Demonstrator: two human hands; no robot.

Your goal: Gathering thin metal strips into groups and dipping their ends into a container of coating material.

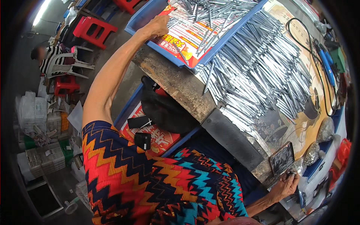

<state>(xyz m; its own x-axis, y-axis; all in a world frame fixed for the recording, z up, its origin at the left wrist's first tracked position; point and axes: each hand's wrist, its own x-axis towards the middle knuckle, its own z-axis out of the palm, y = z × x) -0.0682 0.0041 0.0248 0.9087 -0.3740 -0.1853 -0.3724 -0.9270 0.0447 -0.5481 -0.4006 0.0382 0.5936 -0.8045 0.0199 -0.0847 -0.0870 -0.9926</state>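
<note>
My left hand (158, 27) reaches over the near left side of a blue plastic tray (170, 57). Its fingers look curled in, and what they hold, if anything, cannot be made out. The tray is lined with a red and white printed sheet (187, 39), and slim silver metal pieces (213, 11) lie scattered on it. At the lower right, my right hand (287, 185) is closed in a pinch on a small dark metal piece (290, 174), its kind unclear. Just beyond that hand stands a small open box (282, 159) of dark bits.
A thick spread of slim metal pieces (258, 63) covers the worktable (172, 78). A blue-handled tool (326, 63) with a black cable lies far right, near filled clear bags (312, 153). Below the table edge sits another blue tray (129, 108). Red stools (93, 32) and a seated person (52, 60) are left.
</note>
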